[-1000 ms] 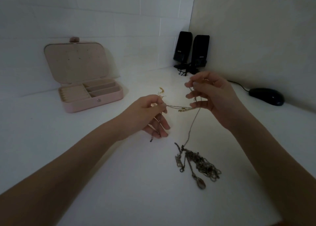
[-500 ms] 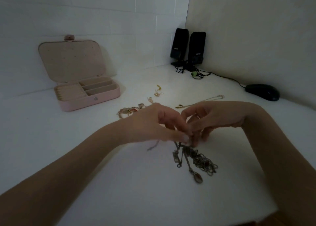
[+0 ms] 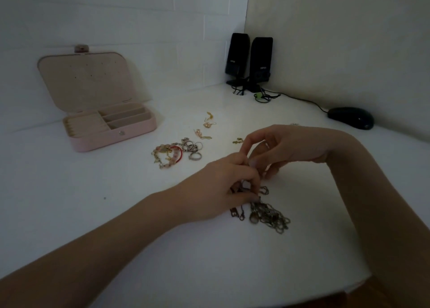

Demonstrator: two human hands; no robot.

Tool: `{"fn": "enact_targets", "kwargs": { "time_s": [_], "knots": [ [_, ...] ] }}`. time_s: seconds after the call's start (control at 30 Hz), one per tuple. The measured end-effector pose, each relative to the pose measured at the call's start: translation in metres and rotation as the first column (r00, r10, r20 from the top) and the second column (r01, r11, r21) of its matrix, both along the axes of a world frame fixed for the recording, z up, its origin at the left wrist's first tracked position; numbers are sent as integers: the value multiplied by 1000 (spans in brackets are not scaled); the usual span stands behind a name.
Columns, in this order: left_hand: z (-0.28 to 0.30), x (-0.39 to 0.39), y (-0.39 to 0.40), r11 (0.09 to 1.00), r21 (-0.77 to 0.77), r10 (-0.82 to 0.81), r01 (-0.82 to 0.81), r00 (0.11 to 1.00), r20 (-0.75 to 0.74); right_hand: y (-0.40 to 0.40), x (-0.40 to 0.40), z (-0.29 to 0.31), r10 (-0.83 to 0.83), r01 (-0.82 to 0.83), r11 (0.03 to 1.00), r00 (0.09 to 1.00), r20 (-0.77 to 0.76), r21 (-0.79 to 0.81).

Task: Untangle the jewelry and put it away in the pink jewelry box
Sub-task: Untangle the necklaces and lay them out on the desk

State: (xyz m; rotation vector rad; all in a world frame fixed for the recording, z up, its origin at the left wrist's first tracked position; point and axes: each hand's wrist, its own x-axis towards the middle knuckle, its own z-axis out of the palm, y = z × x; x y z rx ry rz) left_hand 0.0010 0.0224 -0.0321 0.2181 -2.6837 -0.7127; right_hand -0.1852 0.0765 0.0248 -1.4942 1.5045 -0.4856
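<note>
I am watching left hand (image 3: pixel 223 186) and right hand (image 3: pixel 286 149) pinching the tangled chains (image 3: pixel 267 212), fingers curled tight; pulling hard is risking tighter knots or snapped links.

A white table (image 3: pixel 69 214) fills the corner by two walls. On it, at the back left, sits a pink jewelry box (image 3: pixel 111 137) with its lid up. Near the middle lies a little heap of bracelets (image 3: pixel 166 155), one of them red, and right beside it some silver rings (image 3: pixel 193 148). A few small gold earrings (image 3: pixel 208 123) lie a bit farther back. Closer to the front lies a dark knot of chains (image 3: pixel 267 214). In the far corner stand two black speakers (image 3: pixel 249 60) side by side, with thin wires (image 3: pixel 267 95) at their feet. A black mouse (image 3: pixel 351 118) rests at the right, by the wall.
</note>
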Motion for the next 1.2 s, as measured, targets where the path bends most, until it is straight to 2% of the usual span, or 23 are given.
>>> {"fn": "enact_targets", "kwargs": {
  "time_s": [0.07,0.13,0.23,0.33,0.53,0.73,0.87,0.97,1.2],
  "knots": [
    [2,1,-1,998,55,25,-23,999,-34,1,-1,2,-4,4,1000,1000,2,-16],
    [7,3,-6,969,227,109,-93,992,-61,3,-2,3,9,-8,1000,1000,14,-18],
    [18,5,-14,792,600,213,-116,973,-93,3,-1,2,23,-23,1000,999,41,3],
    [25,9,-20,663,741,295,-107,947,-126,1,4,1,62,-62,997,998,1,-39],
    [38,13,-21,591,803,362,-78,915,-176,1,14,2,65,-77,985,995,-79,-157],
    [41,16,-23,580,813,380,-53,900,-212,-4,29,-4,120,-162,964,973,-197,-209],
    [40,16,-26,575,814,426,-80,879,-214,-5,27,-4,67,-109,946,987,-145,-304],
    [40,16,-26,585,800,464,-131,863,-199,-4,22,-1,8,-23,924,999,-41,-382],
    [40,16,-29,602,770,496,-210,854,-155,-4,15,2,-149,182,818,983,105,-546]
  ]
}}
